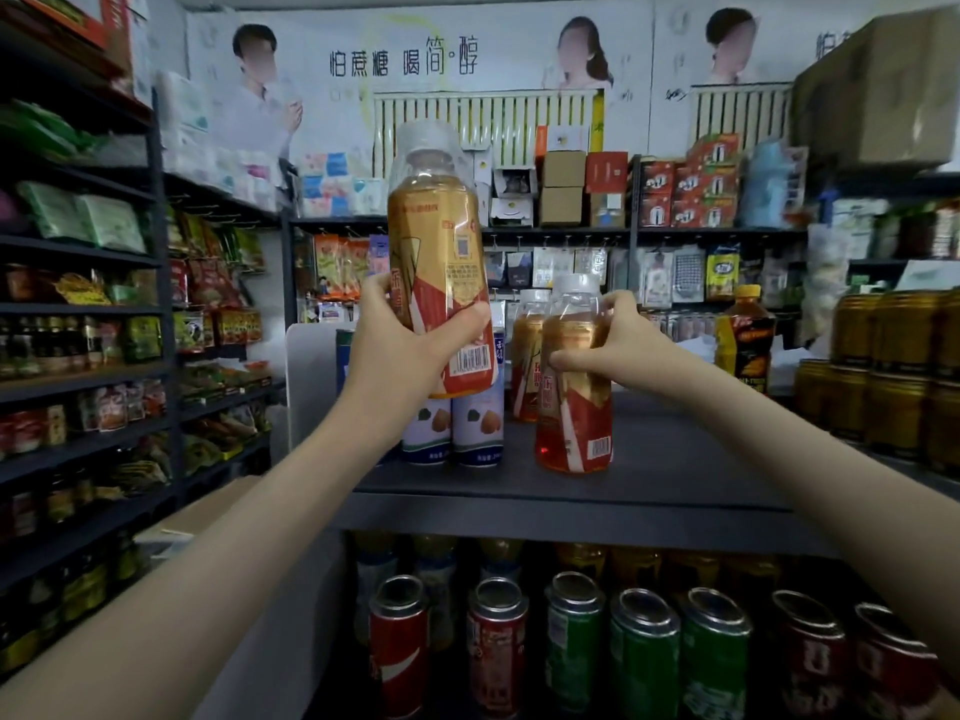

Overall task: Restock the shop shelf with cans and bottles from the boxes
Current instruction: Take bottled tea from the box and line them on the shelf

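My left hand (402,350) grips the lower part of a tea bottle (436,236) with a white cap and red-and-gold label, held upright in the air above the dark top shelf (675,459). My right hand (618,343) holds the shoulder of a second tea bottle (574,402) that stands on that shelf near its front. A third bottle of the same kind (527,356) stands just behind it. Two white cans with a peach picture (452,428) stand on the shelf under the raised bottle.
Stacked gold cans (883,376) fill the shelf's right side, with a yellow-capped bottle (743,340) behind. On the lower shelf stand red cans (400,646) and green cans (644,657). Snack racks (104,330) line the left aisle. A cardboard box (208,511) lies low on the left.
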`<control>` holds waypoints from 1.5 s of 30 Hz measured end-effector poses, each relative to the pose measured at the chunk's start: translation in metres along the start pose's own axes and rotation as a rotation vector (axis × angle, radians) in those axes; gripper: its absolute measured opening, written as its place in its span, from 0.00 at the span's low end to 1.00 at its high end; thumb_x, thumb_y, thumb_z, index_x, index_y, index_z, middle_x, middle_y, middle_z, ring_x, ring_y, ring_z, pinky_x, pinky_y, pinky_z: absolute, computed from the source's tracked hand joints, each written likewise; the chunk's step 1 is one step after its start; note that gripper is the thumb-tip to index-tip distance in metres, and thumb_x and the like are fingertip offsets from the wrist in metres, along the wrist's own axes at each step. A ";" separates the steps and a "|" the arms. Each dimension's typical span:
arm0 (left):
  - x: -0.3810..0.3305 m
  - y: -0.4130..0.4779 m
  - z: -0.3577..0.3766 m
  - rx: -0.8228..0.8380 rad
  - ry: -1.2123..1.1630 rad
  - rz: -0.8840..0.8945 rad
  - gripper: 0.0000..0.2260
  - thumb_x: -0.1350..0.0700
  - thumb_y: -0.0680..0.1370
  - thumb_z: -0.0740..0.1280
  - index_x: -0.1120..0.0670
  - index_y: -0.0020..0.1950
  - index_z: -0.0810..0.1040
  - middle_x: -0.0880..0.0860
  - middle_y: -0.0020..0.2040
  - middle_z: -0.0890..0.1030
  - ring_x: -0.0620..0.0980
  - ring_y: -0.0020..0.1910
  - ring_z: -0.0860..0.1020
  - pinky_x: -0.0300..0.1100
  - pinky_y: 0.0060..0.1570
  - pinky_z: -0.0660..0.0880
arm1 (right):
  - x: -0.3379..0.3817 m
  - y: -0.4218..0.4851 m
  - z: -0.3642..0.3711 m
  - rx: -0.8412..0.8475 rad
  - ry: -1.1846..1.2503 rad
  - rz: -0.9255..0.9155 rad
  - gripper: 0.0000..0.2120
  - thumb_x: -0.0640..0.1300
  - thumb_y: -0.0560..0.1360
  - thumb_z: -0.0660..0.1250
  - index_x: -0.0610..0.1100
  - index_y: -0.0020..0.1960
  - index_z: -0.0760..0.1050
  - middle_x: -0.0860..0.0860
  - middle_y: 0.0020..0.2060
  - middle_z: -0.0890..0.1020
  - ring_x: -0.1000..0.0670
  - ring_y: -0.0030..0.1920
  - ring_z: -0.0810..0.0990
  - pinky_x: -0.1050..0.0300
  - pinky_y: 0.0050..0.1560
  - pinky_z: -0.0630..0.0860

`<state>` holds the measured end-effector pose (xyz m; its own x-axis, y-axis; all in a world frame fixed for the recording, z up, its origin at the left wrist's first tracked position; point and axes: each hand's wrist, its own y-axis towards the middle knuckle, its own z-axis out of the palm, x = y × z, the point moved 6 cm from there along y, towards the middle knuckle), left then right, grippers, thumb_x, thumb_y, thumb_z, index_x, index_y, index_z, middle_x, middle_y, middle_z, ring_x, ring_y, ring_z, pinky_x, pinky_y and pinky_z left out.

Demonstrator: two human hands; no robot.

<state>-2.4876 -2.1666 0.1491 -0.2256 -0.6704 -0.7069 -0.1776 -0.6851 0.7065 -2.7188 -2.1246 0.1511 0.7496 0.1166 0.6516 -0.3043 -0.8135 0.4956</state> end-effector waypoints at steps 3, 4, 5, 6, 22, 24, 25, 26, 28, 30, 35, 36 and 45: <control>-0.004 0.006 -0.004 -0.015 0.032 0.022 0.29 0.52 0.70 0.75 0.51 0.65 0.63 0.43 0.51 0.77 0.41 0.49 0.80 0.44 0.48 0.80 | -0.009 0.004 0.001 0.206 0.240 0.035 0.36 0.37 0.73 0.70 0.54 0.70 0.50 0.51 0.57 0.75 0.50 0.53 0.79 0.54 0.52 0.77; -0.005 0.008 -0.005 -0.018 0.051 0.028 0.29 0.52 0.70 0.75 0.50 0.65 0.63 0.43 0.51 0.77 0.41 0.49 0.79 0.45 0.48 0.80 | -0.012 0.006 0.002 0.249 0.273 0.052 0.36 0.35 0.73 0.69 0.56 0.69 0.51 0.50 0.58 0.75 0.49 0.54 0.78 0.51 0.54 0.76; -0.006 0.010 -0.005 -0.021 0.067 0.034 0.30 0.51 0.69 0.75 0.50 0.64 0.62 0.43 0.51 0.76 0.41 0.49 0.79 0.46 0.48 0.79 | -0.013 0.010 0.005 0.281 0.266 0.060 0.36 0.35 0.73 0.69 0.57 0.67 0.51 0.49 0.58 0.75 0.49 0.55 0.78 0.50 0.54 0.75; -0.008 0.012 -0.004 -0.022 0.079 0.038 0.29 0.51 0.69 0.76 0.49 0.64 0.62 0.43 0.51 0.76 0.42 0.49 0.79 0.46 0.48 0.79 | -0.013 0.013 0.007 0.299 0.231 0.061 0.36 0.37 0.72 0.71 0.59 0.65 0.51 0.50 0.57 0.75 0.49 0.54 0.78 0.51 0.52 0.75; -0.004 0.015 0.007 -0.073 0.108 0.046 0.34 0.52 0.70 0.75 0.52 0.69 0.59 0.41 0.50 0.75 0.37 0.46 0.77 0.33 0.42 0.75 | -0.028 0.073 0.028 0.047 0.010 0.151 0.32 0.46 0.65 0.78 0.41 0.60 0.62 0.46 0.49 0.77 0.51 0.42 0.78 0.61 0.33 0.74; -0.001 0.015 0.006 -0.076 0.103 0.041 0.34 0.53 0.70 0.75 0.51 0.69 0.60 0.42 0.50 0.76 0.38 0.46 0.78 0.34 0.42 0.75 | -0.031 0.080 0.032 0.047 0.020 0.157 0.31 0.45 0.66 0.78 0.41 0.60 0.62 0.47 0.47 0.76 0.52 0.41 0.77 0.61 0.32 0.73; 0.000 0.015 0.005 -0.077 0.100 0.037 0.34 0.53 0.69 0.76 0.51 0.68 0.60 0.43 0.50 0.76 0.39 0.46 0.79 0.35 0.42 0.76 | -0.031 0.083 0.033 0.053 0.021 0.153 0.29 0.44 0.67 0.77 0.41 0.59 0.62 0.48 0.45 0.76 0.53 0.40 0.77 0.62 0.33 0.73; 0.003 0.016 0.003 -0.079 0.097 0.032 0.33 0.53 0.69 0.76 0.51 0.68 0.60 0.43 0.50 0.77 0.39 0.46 0.79 0.35 0.42 0.76 | -0.030 0.085 0.034 0.063 0.020 0.150 0.26 0.43 0.68 0.76 0.42 0.56 0.63 0.49 0.43 0.76 0.53 0.40 0.76 0.61 0.33 0.74; 0.006 0.016 0.001 -0.080 0.093 0.021 0.33 0.53 0.69 0.76 0.51 0.67 0.60 0.43 0.50 0.77 0.38 0.44 0.79 0.34 0.41 0.76 | -0.029 0.088 0.037 0.091 0.025 0.150 0.21 0.42 0.69 0.75 0.42 0.52 0.64 0.49 0.43 0.76 0.52 0.40 0.77 0.61 0.36 0.74; 0.008 0.015 0.002 -0.069 0.096 0.014 0.32 0.54 0.70 0.75 0.51 0.66 0.61 0.42 0.50 0.76 0.34 0.42 0.79 0.31 0.38 0.76 | -0.032 0.089 0.039 0.114 0.027 0.170 0.21 0.42 0.70 0.74 0.42 0.52 0.63 0.47 0.44 0.76 0.51 0.41 0.77 0.59 0.38 0.75; 0.012 0.007 0.012 -0.060 0.155 0.001 0.30 0.52 0.69 0.76 0.48 0.62 0.60 0.40 0.48 0.75 0.34 0.42 0.77 0.31 0.39 0.76 | -0.018 0.078 0.016 -0.148 -0.130 0.080 0.47 0.59 0.69 0.72 0.38 0.75 0.52 0.39 0.72 0.62 0.41 0.70 0.64 0.43 0.67 0.69; 0.011 0.005 0.016 -0.061 0.183 0.012 0.30 0.51 0.69 0.76 0.46 0.61 0.60 0.39 0.47 0.74 0.33 0.41 0.77 0.29 0.37 0.75 | -0.002 0.068 0.007 -0.223 -0.047 0.001 0.45 0.61 0.70 0.70 0.39 0.75 0.53 0.40 0.71 0.63 0.42 0.69 0.65 0.43 0.66 0.70; 0.001 -0.014 0.075 0.045 0.314 0.134 0.34 0.43 0.64 0.76 0.44 0.61 0.58 0.48 0.57 0.75 0.46 0.53 0.78 0.47 0.49 0.78 | 0.074 -0.020 -0.008 0.112 0.331 -0.208 0.29 0.54 0.65 0.77 0.47 0.61 0.71 0.50 0.51 0.83 0.52 0.49 0.84 0.53 0.49 0.81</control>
<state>-2.5571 -2.1366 0.1407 0.0550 -0.8133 -0.5793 -0.2099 -0.5766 0.7896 -2.6625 -2.0952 0.1943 0.5527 0.4479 0.7028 -0.0860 -0.8081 0.5827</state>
